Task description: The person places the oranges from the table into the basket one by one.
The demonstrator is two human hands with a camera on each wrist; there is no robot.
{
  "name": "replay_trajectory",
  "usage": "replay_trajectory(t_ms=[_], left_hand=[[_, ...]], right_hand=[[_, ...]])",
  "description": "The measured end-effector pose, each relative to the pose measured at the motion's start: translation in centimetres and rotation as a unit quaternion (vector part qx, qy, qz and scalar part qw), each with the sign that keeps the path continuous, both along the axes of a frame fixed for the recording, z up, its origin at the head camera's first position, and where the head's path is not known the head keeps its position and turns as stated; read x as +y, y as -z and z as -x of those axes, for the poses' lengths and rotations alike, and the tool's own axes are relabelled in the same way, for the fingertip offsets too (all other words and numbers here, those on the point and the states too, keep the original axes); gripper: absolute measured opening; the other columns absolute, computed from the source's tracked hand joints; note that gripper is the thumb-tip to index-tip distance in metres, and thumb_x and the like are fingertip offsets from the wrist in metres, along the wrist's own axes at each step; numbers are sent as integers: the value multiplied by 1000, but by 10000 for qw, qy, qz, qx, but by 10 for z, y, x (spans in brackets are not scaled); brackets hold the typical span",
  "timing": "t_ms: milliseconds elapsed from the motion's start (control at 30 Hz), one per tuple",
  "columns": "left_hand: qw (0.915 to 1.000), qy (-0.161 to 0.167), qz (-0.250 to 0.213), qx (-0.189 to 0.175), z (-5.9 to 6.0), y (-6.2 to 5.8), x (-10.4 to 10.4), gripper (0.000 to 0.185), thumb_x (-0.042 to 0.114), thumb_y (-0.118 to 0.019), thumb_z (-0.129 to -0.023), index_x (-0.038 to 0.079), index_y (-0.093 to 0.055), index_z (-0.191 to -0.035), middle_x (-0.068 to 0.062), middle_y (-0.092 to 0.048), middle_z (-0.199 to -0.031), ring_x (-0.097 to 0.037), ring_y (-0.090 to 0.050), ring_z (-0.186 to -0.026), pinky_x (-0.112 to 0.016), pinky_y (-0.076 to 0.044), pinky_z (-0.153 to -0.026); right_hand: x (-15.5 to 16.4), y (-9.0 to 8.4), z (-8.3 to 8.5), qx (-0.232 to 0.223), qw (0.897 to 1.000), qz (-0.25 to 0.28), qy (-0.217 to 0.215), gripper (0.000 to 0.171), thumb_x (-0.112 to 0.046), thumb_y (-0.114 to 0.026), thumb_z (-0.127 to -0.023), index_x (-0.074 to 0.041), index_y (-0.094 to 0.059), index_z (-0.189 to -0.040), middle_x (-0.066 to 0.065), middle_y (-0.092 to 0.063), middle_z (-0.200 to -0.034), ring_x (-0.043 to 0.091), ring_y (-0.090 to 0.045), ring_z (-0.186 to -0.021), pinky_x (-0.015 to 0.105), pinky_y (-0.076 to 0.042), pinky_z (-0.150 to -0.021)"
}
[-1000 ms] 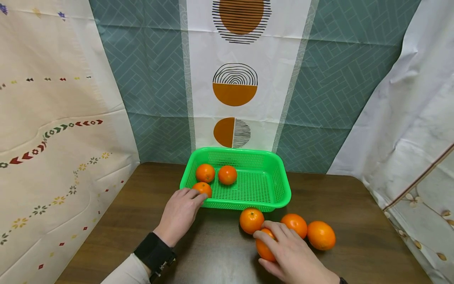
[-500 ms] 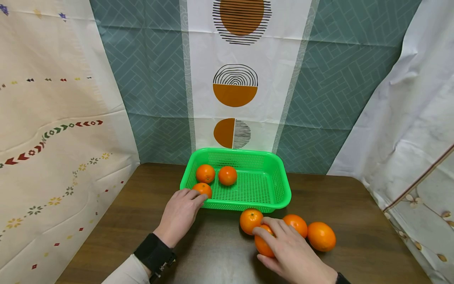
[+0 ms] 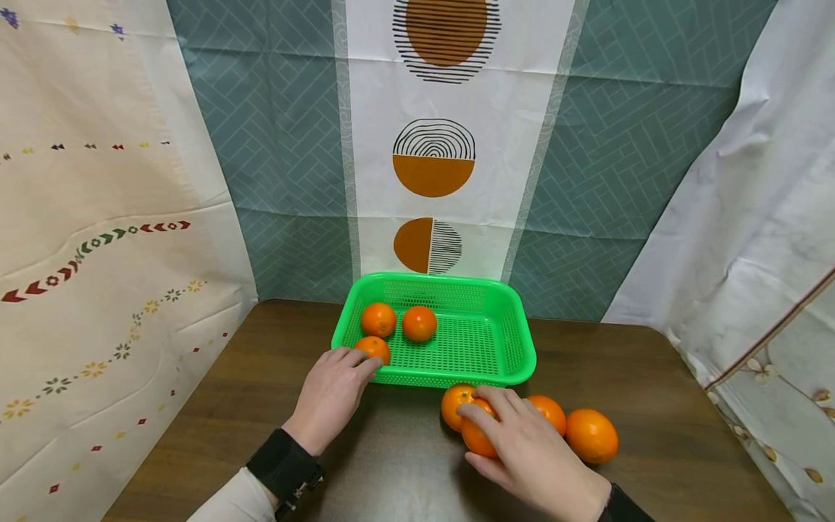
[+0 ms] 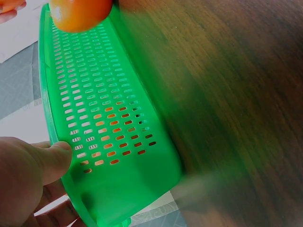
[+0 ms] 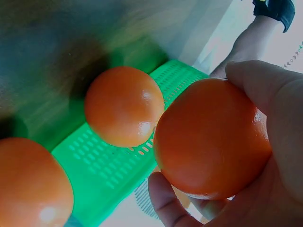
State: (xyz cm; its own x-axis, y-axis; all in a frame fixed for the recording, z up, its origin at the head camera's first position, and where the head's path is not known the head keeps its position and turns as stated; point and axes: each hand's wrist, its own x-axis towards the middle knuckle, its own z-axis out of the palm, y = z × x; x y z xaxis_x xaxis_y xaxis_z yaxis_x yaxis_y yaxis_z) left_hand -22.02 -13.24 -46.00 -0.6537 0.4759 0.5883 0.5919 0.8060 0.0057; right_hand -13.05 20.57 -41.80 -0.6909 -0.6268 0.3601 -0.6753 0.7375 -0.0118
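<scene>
My left hand (image 3: 334, 391) grips the near left rim of a green plastic basket (image 3: 485, 381), thumb outside and fingers over the edge, as the left wrist view (image 4: 35, 175) also has it. Right beside those fingers lies one orange (image 3: 374, 348) inside the basket. My right hand (image 3: 531, 453) holds another orange (image 5: 213, 139) between thumb and fingers, in front of the basket. Behind the held fruit, a second loose orange (image 3: 454, 406) is partly covered by it in the head view; the right wrist view shows this orange (image 5: 124, 106) against the perforated basket wall.
Two more oranges, one at the back left (image 3: 378, 320) and one beside it (image 3: 420, 323), sit in the basket. On the brown wooden table (image 3: 215, 435), an orange (image 3: 549, 413) partly hidden by my right hand and another orange (image 3: 591, 436) lie to the right. Patterned cloth hangs around the table.
My right hand has moved a little up and left with the orange in it, closer to the basket and the orange behind. My left hand stays at the rim.
</scene>
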Motion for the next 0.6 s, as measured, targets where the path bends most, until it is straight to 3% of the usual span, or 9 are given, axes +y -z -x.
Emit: replay_trajectory(t_ms=[600], left_hand=[[10000,0,1,-30,-1,-1,1,28,11,-91,-93,16,-81,-118,-2,-76,-108,-30,-69,-103,-47,-58,-96]], right_hand=[[-16,-19,25,72,9995,195,-233,56,-44,-88,-97,-20,-65,-142,8,-61,-140,26,-64,-120,45,-62,-96]])
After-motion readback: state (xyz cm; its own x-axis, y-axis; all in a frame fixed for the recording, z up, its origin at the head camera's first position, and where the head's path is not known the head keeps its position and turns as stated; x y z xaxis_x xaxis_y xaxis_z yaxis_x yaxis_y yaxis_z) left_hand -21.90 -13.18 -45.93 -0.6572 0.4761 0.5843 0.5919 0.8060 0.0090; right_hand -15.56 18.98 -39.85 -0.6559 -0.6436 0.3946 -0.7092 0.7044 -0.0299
